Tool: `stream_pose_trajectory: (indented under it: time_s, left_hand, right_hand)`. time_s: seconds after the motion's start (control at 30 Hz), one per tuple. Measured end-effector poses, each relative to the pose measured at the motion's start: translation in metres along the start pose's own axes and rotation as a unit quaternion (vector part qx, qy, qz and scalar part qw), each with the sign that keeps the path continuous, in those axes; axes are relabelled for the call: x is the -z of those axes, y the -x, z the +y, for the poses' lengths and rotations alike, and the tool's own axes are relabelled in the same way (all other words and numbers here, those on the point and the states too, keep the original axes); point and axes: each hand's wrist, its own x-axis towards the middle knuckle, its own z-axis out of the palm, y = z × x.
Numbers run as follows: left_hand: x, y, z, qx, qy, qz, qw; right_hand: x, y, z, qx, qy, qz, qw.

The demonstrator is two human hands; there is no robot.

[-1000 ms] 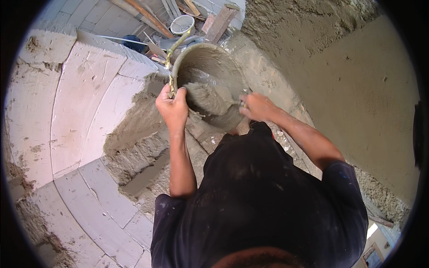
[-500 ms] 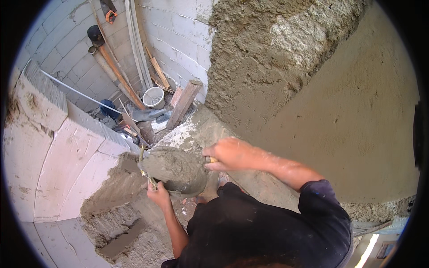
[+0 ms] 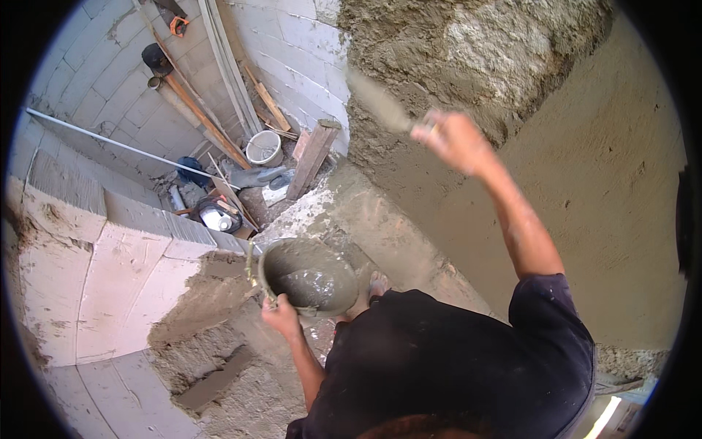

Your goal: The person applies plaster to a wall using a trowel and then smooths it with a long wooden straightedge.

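My left hand (image 3: 281, 316) grips the near left rim of a round, mortar-smeared bucket (image 3: 344, 282), closed around its edge and handle. The bucket tilts so that its inside shows, with wet grey mortar (image 3: 311, 285) coating the bottom. Raised ahead and to the right, my right hand (image 3: 461, 140) is closed around the handle of a trowel (image 3: 384, 106). Its blade, slightly blurred, points up and left in front of the rough mortar coat (image 3: 409, 55) on the wall. Whether the blade touches the wall I cannot tell.
A smoothed mortar surface (image 3: 578, 212) covers the wall at right. Pale block walls (image 3: 124, 285) stand at left. In the far corner are a white bucket (image 3: 264, 148), leaning boards (image 3: 223, 66), a wooden post (image 3: 314, 159) and a long-handled hammer (image 3: 157, 58).
My right hand has moved from the bucket up and right to the wall with the trowel. The mortar heap over the bucket is gone from there, exposing the bucket's inside.
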Motion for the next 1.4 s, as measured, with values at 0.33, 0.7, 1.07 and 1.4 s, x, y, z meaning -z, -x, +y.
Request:
stream_pose_trajectory:
  time_s: [0.33,0.7,1.07,1.4]
  left_hand:
    - [-0.07,0.0,0.105,-0.145,-0.021,-0.182,0.972]
    - [-0.104,0.005,0.165,-0.241,0.071,-0.223,0.942]
    - [-0.018,-0.015,0.116,-0.121,0.095,-0.148,0.977]
    - [0.001,-0.029,0.019,-0.072,0.027,0.006,0.997]
  right_hand:
    - [-0.247,0.119,-0.013,0.13,0.091,-0.153,0.975]
    - [-0.178,0.108,0.002,0.075,0.062,-0.272,0.957]
    - [-0.201,0.153,-0.076,0.061,-0.149,-0.306,0.938]
    - [-0.147,0.123,-0.091,0.204,0.034,-0.119,0.971]
